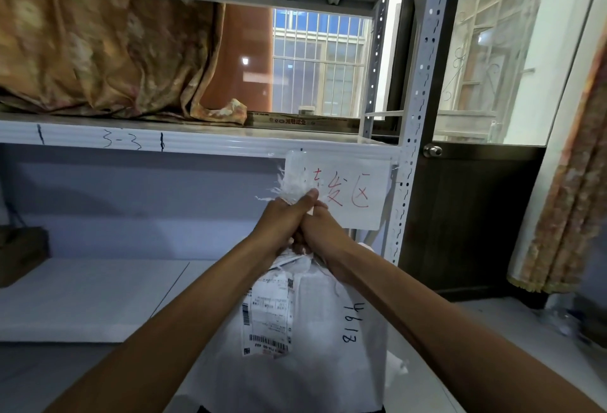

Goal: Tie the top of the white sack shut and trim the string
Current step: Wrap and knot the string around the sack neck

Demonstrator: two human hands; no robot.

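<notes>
A white woven sack (328, 340) stands upright in front of me, with a shipping label (267, 314) and the handwritten number 41613 on its side. Its gathered top (293, 183) sticks up in a frayed tuft above my fists. My left hand (282, 222) grips the bunched neck, thumb on top. My right hand (323, 232) grips the same neck right beside and slightly below it, the two hands touching. Thin white string strands (333, 281) hang loose below my right wrist. No cutting tool is in view.
A grey metal rack stands behind the sack, with its shelf edge (131, 140) marked 3-3 and a paper sign (348, 196) with red writing taped to the post (414, 117). A brown cloth (98, 51) lies on the upper shelf. A dark door (466, 215) is at the right.
</notes>
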